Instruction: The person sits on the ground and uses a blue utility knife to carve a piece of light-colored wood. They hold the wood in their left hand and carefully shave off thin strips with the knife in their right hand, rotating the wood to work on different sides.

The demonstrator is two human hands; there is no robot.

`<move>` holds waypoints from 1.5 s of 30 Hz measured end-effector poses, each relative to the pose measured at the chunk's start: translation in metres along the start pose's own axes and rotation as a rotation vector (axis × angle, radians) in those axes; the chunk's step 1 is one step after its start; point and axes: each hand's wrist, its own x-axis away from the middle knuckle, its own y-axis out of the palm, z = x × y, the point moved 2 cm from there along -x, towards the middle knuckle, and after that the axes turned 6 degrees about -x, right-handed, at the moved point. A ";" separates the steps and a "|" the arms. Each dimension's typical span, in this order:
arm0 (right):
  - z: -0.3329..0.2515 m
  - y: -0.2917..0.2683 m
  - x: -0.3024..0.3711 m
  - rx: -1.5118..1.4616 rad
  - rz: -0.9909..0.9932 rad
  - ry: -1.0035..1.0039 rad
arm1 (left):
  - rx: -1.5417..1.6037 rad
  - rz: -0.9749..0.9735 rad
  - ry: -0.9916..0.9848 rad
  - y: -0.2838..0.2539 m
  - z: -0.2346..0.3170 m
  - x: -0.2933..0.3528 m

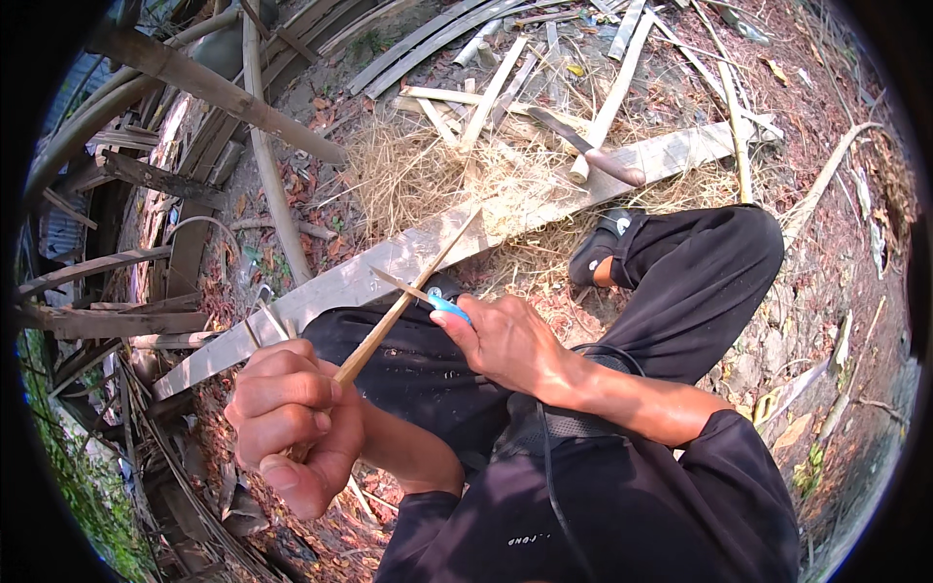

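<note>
My left hand (296, 418) is closed around the lower end of a thin, pointed bamboo strip (397, 311), which slants up and to the right. In my right hand (515, 345) is a small knife (449, 308) with a blue handle. Its short blade crosses the strip near the middle; whether the edge touches the wood I cannot tell. Beyond my hands a long grey plank (340, 287) lies on a diagonal. Curly pale shavings (408, 185) are heaped on and behind it. A large knife with a wooden handle (614, 167) rests across the plank's right part.
Split bamboo pieces (496, 92) lie scattered behind the shavings. At the left, bamboo poles (219, 92) and stacked timber (117, 325) crowd the space. A yellow-handled saw (777, 398) lies on the leaf-strewn ground to the right. My bent legs (690, 282) are on the near side of the plank.
</note>
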 end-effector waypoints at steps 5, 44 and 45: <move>0.004 -0.006 -0.002 -0.047 -0.003 0.008 | 0.024 -0.032 0.053 0.013 0.006 0.005; 0.106 0.029 -0.042 -0.027 -0.034 0.286 | 0.003 0.104 -0.013 0.005 -0.003 -0.001; 0.102 0.028 -0.042 -0.037 0.058 0.164 | 0.000 0.111 -0.014 0.004 -0.004 -0.001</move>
